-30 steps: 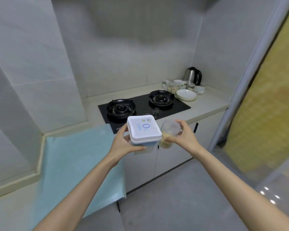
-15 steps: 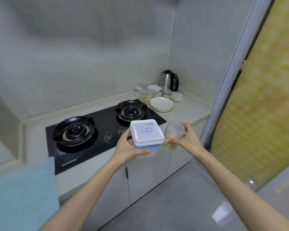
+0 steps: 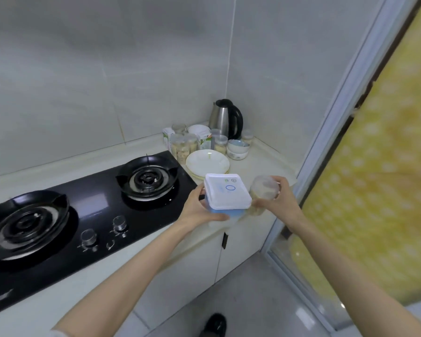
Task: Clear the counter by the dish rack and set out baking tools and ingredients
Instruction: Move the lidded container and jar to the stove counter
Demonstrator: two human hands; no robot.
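Note:
My left hand (image 3: 199, 210) grips a square container (image 3: 226, 194) with a white lid and a pale blue base, held level over the counter's front edge. Right beside it, my right hand (image 3: 281, 199) holds a small clear jar (image 3: 263, 190) with beige contents. Both are just in front of a stack of white plates (image 3: 207, 162). Behind the plates stand several clear jars (image 3: 184, 144), white bowls (image 3: 237, 148) and a steel kettle (image 3: 225, 119) in the corner.
A black two-burner gas hob (image 3: 88, 210) fills the counter to the left, knobs along its front. The pale counter (image 3: 265, 156) ends at a wall corner and a sliding door frame (image 3: 326, 132) on the right. White cabinets sit below; my shoe (image 3: 214, 324) shows on the floor.
My view has swung right and closer along the counter: the blue cloth has left the frame and the corner with plates and kettle is near. Both hands keep the same hold.

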